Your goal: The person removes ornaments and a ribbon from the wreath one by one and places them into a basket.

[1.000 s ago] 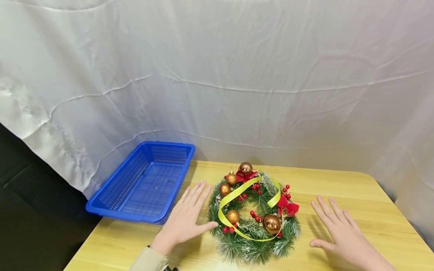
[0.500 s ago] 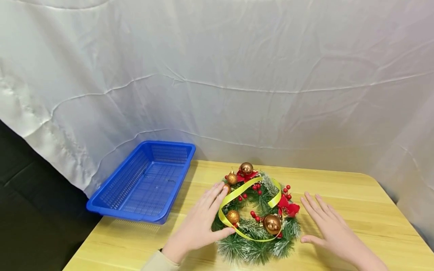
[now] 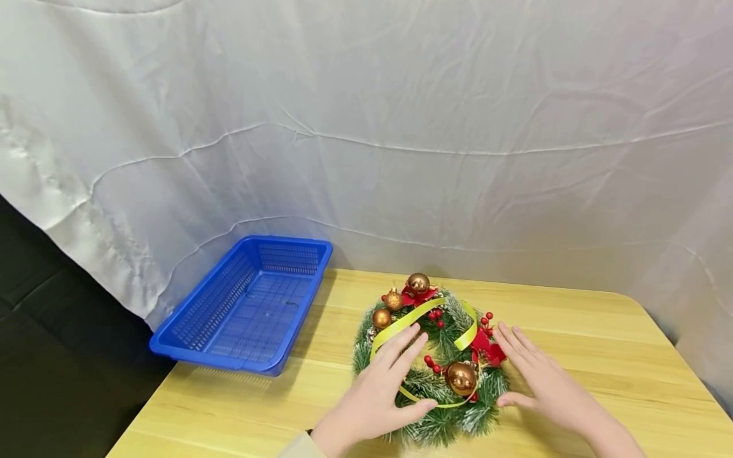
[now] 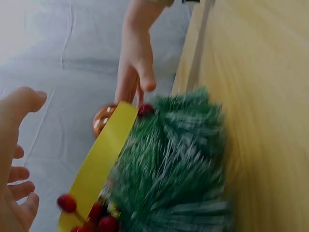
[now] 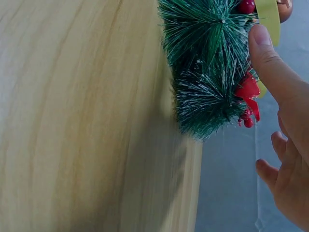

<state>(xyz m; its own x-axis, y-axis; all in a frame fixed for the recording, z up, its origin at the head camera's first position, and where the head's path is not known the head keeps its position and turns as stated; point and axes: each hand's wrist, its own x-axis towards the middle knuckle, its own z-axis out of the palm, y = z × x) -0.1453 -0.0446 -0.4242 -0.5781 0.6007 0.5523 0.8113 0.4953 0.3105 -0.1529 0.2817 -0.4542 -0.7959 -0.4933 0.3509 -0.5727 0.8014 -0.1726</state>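
A green Christmas wreath (image 3: 483, 407) lies on the table, dressed with copper baubles (image 3: 460, 378), red berries and red flowers (image 3: 488, 351). A yellow ribbon (image 3: 408, 318) loops loosely over its top. Above the wreath's left front part, my left hand (image 3: 380, 397) hovers with fingers extended, hiding one gold ball and some ribbon. My right hand (image 3: 544, 385) is at the wreath's right edge, fingertips close by the red flower. The right wrist view has the right thumb (image 5: 273, 63) overlapping the greenery, fingers spread. In the left wrist view the wreath (image 4: 174, 159) is blurred between both hands.
A blue plastic basket (image 3: 325, 267) stands at the back left of the wooden table (image 3: 607, 331), its front left corner past the table edge. Behind hangs a pale grey cloth (image 3: 401, 127). Dark fabric (image 3: 51, 318) covers the far left.
My left hand has moved right, from beside the wreath to over it. My right hand has come left to the wreath's edge. Wreath and basket stay put.
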